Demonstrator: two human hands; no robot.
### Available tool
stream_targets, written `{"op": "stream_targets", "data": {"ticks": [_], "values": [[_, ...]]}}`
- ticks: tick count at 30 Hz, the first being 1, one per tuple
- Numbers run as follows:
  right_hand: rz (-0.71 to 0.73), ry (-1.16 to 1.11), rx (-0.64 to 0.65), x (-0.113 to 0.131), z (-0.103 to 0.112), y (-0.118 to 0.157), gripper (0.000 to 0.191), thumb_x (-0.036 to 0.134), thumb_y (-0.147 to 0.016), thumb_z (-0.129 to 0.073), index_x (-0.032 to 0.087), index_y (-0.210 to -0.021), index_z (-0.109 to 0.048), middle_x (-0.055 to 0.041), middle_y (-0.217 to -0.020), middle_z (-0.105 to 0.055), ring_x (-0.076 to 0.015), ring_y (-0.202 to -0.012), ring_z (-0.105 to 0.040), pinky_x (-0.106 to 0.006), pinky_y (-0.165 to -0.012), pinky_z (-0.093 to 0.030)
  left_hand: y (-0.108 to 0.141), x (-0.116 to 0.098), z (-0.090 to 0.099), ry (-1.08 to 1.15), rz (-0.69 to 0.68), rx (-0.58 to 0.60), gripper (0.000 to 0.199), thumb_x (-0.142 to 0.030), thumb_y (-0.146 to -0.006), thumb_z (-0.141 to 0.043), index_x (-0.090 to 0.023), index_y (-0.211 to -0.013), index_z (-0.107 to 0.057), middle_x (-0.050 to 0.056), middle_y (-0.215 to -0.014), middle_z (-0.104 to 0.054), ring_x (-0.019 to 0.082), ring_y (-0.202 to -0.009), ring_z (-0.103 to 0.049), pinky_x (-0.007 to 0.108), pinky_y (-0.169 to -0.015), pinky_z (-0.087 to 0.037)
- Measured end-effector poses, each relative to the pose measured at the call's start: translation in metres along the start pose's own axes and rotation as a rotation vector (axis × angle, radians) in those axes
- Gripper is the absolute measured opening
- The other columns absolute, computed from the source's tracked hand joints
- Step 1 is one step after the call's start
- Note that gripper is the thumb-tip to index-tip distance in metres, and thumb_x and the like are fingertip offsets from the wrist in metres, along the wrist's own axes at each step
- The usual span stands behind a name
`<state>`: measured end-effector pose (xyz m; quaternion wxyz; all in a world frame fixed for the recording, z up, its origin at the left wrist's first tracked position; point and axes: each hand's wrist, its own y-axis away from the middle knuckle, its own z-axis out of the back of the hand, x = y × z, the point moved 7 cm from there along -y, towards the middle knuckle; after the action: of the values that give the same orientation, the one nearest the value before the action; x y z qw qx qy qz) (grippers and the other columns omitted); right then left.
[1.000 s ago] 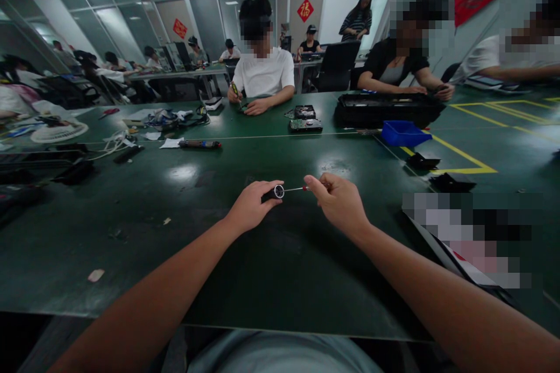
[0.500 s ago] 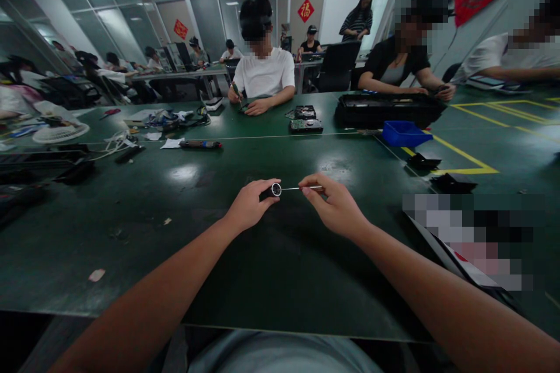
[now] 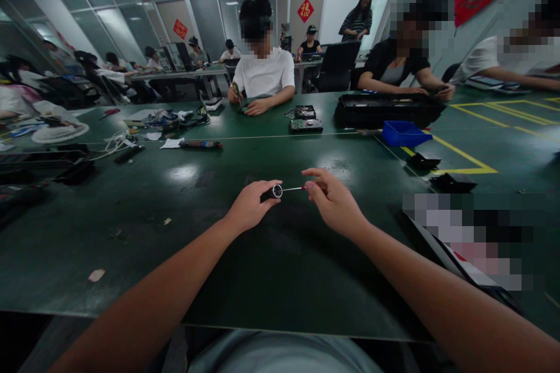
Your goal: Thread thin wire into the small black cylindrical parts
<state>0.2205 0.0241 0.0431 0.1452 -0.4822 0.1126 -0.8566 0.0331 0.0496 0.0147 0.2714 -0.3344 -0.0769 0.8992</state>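
Near the middle of the green table, my left hand [image 3: 248,207] grips a small dark round part [image 3: 276,191] with a bright ring at its end, between thumb and fingers. To its right, my right hand [image 3: 335,201] pinches a screwdriver [image 3: 292,189] at its reddish handle. The thin metal shaft points left and its tip meets the ringed end of the part. The index finger of my right hand is raised off the handle. Most of the handle is hidden by my right hand.
On the green table [image 3: 175,268] lie a pen-like tool [image 3: 201,144], two drives [image 3: 306,125], a blue bin [image 3: 406,133], a long black casing [image 3: 389,109], black pieces [image 3: 452,182] and cables [image 3: 168,118] at the left. A person [image 3: 265,76] works opposite; others sit at the right.
The index finger of my right hand has lifted off the screwdriver, and my right hand has shifted slightly to the right. My left hand has barely moved.
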Motion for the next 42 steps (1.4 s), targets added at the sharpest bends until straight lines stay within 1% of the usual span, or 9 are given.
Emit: {"op": "stream_targets", "data": {"ticks": [4, 8, 18, 23, 28, 31, 34, 37, 42], "values": [[0.019, -0.015, 0.030, 0.003, -0.003, 0.002, 0.021, 0.034, -0.096, -0.048, 0.022, -0.101, -0.065, -0.0006, -0.076, -0.063, -0.0170, -0.068, -0.060, -0.031, -0.065, -0.044, -0.001, 0.000, 0.002, -0.001, 0.011, -0.010, 0.042, -0.022, -0.089, -0.068, -0.024, -0.130, -0.062, 0.005, -0.122, -0.069, 0.023, -0.113, -0.061, 0.040, -0.102, -0.045], [-0.027, 0.035, 0.035, 0.001, -0.004, 0.001, 0.035, 0.043, -0.100, -0.040, 0.022, -0.091, -0.066, 0.0008, -0.065, -0.058, -0.0169, -0.062, -0.058, -0.031, -0.061, -0.041, -0.001, -0.001, 0.002, -0.009, 0.011, 0.002, 0.042, -0.021, -0.089, -0.069, -0.024, -0.130, -0.063, 0.005, -0.121, -0.069, 0.023, -0.112, -0.062, 0.041, -0.101, -0.045], [0.010, 0.097, 0.048, 0.007, -0.003, 0.001, 0.024, 0.034, -0.097, -0.047, 0.021, -0.103, -0.066, -0.0025, -0.077, -0.066, -0.0171, -0.065, -0.059, -0.030, -0.060, -0.042, -0.001, -0.003, 0.002, -0.006, -0.003, 0.018, 0.040, -0.020, -0.089, -0.068, -0.023, -0.128, -0.064, 0.005, -0.123, -0.069, 0.023, -0.114, -0.062, 0.042, -0.103, -0.044], [0.076, 0.080, 0.051, 0.011, -0.003, 0.003, 0.020, 0.031, -0.095, -0.051, 0.022, -0.106, -0.065, -0.0047, -0.090, -0.070, -0.0193, -0.078, -0.064, -0.032, -0.068, -0.046, -0.001, 0.001, 0.003, 0.003, 0.000, 0.006, 0.041, -0.023, -0.089, -0.067, -0.026, -0.130, -0.063, 0.005, -0.123, -0.068, 0.024, -0.114, -0.061, 0.044, -0.102, -0.045], [0.021, 0.050, 0.023, 0.004, -0.002, 0.002, 0.028, 0.039, -0.099, -0.043, 0.023, -0.102, -0.066, -0.0033, -0.082, -0.068, -0.0189, -0.072, -0.063, -0.032, -0.065, -0.046, -0.001, -0.002, 0.001, 0.001, -0.014, 0.030, 0.041, -0.023, -0.089, -0.068, -0.026, -0.130, -0.063, 0.005, -0.122, -0.069, 0.024, -0.113, -0.062, 0.044, -0.103, -0.044], [-0.008, 0.019, -0.017, 0.000, 0.000, 0.002, 0.027, 0.037, -0.099, -0.042, 0.023, -0.110, -0.062, -0.0033, -0.081, -0.067, -0.0195, -0.072, -0.064, -0.033, -0.066, -0.046, -0.001, -0.003, -0.001, -0.011, -0.026, 0.034, 0.041, -0.024, -0.090, -0.068, -0.026, -0.130, -0.063, 0.005, -0.123, -0.069, 0.024, -0.114, -0.061, 0.043, -0.104, -0.044], [-0.003, -0.055, -0.076, 0.000, 0.003, 0.003, 0.024, 0.035, -0.094, -0.052, 0.021, -0.113, -0.056, -0.0032, -0.083, -0.067, -0.0193, -0.074, -0.064, -0.034, -0.067, -0.048, 0.000, -0.003, -0.001, -0.015, -0.025, 0.026, 0.041, -0.024, -0.090, -0.067, -0.026, -0.131, -0.062, 0.005, -0.125, -0.068, 0.024, -0.116, -0.061, 0.043, -0.104, -0.044], [-0.022, -0.207, -0.101, -0.003, 0.002, 0.002, 0.020, 0.038, -0.090, -0.059, 0.020, -0.099, -0.059, -0.0043, -0.084, -0.068, -0.0188, -0.076, -0.065, -0.034, -0.071, -0.051, 0.000, -0.003, -0.001, -0.012, -0.019, 0.023, 0.043, -0.024, -0.090, -0.068, -0.026, -0.132, -0.061, 0.005, -0.124, -0.068, 0.023, -0.115, -0.061, 0.042, -0.103, -0.044], [-0.146, -0.509, -0.128, -0.019, -0.002, -0.005, 0.031, 0.049, -0.089, -0.061, 0.019, -0.092, -0.064, -0.0047, -0.083, -0.067, -0.0180, -0.076, -0.066, -0.037, -0.077, -0.055, 0.000, -0.007, 0.000, 0.013, -0.027, 0.016, 0.043, -0.023, -0.089, -0.069, -0.026, -0.131, -0.062, 0.005, -0.124, -0.068, 0.023, -0.114, -0.061, 0.043, -0.102, -0.045]]}}
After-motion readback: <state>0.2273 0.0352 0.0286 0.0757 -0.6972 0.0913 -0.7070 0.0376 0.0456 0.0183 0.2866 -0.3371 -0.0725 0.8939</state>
